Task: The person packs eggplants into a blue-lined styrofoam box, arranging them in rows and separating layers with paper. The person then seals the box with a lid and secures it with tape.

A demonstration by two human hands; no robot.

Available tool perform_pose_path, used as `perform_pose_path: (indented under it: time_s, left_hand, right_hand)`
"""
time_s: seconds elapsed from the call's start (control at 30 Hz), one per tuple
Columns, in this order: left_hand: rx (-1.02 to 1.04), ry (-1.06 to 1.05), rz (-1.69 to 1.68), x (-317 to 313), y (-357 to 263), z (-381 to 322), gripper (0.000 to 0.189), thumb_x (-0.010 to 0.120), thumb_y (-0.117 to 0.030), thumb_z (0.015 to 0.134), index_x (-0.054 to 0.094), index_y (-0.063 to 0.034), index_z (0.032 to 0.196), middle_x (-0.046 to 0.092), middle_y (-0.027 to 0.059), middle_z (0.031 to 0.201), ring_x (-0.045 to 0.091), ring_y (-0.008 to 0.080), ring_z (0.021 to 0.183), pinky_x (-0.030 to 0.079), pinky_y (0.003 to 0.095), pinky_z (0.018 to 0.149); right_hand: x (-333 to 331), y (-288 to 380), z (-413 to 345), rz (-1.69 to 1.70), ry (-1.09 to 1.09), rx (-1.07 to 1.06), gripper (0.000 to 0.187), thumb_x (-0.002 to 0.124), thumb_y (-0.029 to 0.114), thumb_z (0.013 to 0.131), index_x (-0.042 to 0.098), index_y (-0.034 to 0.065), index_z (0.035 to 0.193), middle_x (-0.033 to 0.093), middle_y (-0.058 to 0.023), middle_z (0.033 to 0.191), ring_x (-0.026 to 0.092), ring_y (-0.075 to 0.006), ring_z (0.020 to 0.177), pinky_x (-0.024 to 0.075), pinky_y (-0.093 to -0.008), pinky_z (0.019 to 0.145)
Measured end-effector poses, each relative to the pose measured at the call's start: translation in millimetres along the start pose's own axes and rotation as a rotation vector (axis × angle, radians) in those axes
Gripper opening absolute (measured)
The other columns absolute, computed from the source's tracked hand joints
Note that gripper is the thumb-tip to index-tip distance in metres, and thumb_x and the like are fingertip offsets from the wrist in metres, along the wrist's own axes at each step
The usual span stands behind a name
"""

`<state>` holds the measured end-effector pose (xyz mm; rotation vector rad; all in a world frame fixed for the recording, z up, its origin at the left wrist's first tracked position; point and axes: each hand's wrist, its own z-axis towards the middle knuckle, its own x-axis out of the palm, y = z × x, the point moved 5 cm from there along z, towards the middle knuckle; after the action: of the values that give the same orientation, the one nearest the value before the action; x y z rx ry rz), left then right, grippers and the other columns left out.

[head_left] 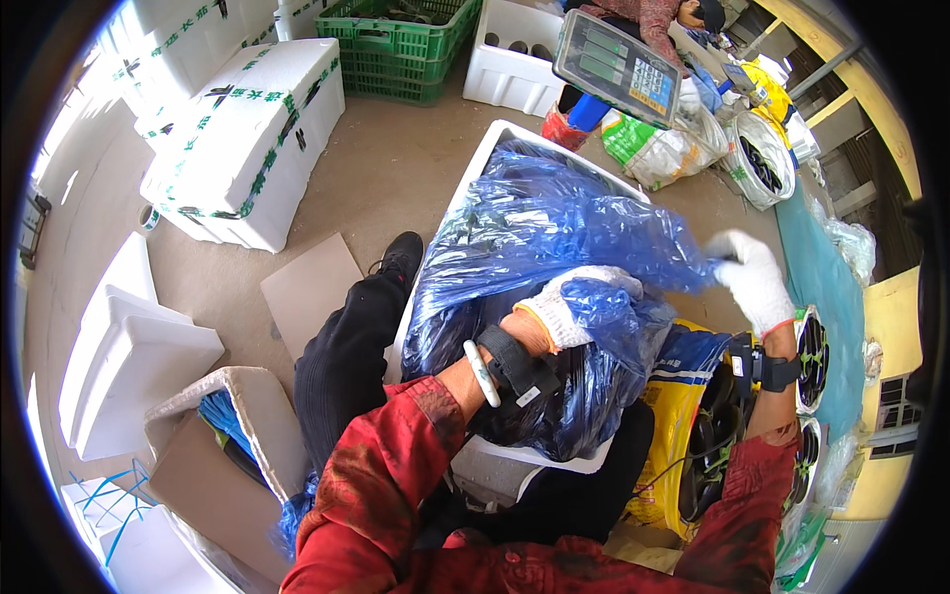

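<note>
A white foam box [475, 174] stands between my legs, lined with a blue plastic bag [519, 223]. Dark, glossy contents, too covered to name surely, fill it under the film. My left hand [575, 308], in a white knitted glove, rests on the near part of the bag. Bunched film covers its fingers, so their grip is hidden. Out to the right, my right hand [746, 275], gloved too and motion-blurred, pinches the bag's edge and draws it taut sideways. Beside my right forearm, a yellow sack [660, 416] holds dark eggplants [712, 431] with green stems.
A digital scale display [620, 63] rises beyond the box, near another person [653, 22]. Taped foam boxes [245, 134] and a green crate [401, 52] stand farther off. Foam lids [141, 356] and cardboard [312, 289] lie left. A white bucket [761, 160] stands at right.
</note>
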<state>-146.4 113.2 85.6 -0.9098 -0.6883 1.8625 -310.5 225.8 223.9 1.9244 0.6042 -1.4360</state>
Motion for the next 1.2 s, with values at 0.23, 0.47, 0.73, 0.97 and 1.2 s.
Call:
perform_pose_path:
  time_s: [0.23,0.47,0.73,0.97,1.2]
  left_hand:
    - [-0.141,0.115,-0.027,4.0,0.9,-3.3,0.039,0.063,-0.024,0.094,0.064,-0.0085,0.13,0.062,0.0146,0.133,0.056,0.0305,0.127,0.04,0.0383,0.112]
    - [0.098,-0.105,0.027,2.7,-28.9,-3.6,0.029,0.069,-0.022,0.08,0.074,-0.0079,0.105,0.071,0.0152,0.098,0.067,0.0367,0.091,0.052,0.0423,0.082]
    - [-0.009,-0.19,-0.134,-32.0,-40.9,-24.7,0.024,0.072,-0.018,0.084,0.069,-0.0003,0.099,0.068,0.0192,0.094,0.067,0.0356,0.086,0.052,0.0393,0.078]
    - [-0.308,0.154,0.721,-72.2,-15.4,-12.8,0.027,0.069,-0.019,0.088,0.07,-0.0074,0.113,0.071,0.0142,0.11,0.066,0.0323,0.102,0.052,0.0391,0.09]
    - [-0.541,0.385,0.185,-77.9,15.4,29.3,0.027,0.062,-0.017,0.092,0.071,-0.0042,0.115,0.072,0.0145,0.114,0.07,0.0284,0.099,0.057,0.0376,0.089]
  right_hand:
    - [61.6,135.3,54.2,0.116,0.179,-0.325,0.127,0.072,0.07,0.075,0.014,-0.0098,0.155,0.045,-0.0353,0.147,0.049,-0.04,0.136,0.0398,-0.0382,0.112]
    - [70.2,139.7,33.3,-0.395,0.256,-0.812,0.04,0.065,0.032,0.086,0.071,0.0014,0.112,0.07,-0.0236,0.106,0.068,-0.0393,0.097,0.0546,-0.0454,0.086]
    - [103.0,24.6,-5.4,-0.043,-0.121,-0.693,0.042,0.062,0.008,0.09,0.066,0.0214,0.13,0.071,-0.0178,0.1,0.07,-0.0367,0.086,0.0577,-0.0439,0.074]
    - [111.4,27.4,-58.2,-0.008,-0.364,-0.699,0.027,0.059,0.015,0.092,0.069,0.01,0.117,0.072,-0.0162,0.086,0.071,-0.0344,0.072,0.0558,-0.0443,0.061]
    - [158.0,89.9,-101.5,0.386,-0.425,-0.616,0.019,0.066,0.017,0.093,0.056,0.0013,0.098,0.055,-0.0165,0.056,0.061,-0.0382,0.052,0.0467,-0.0466,0.045]
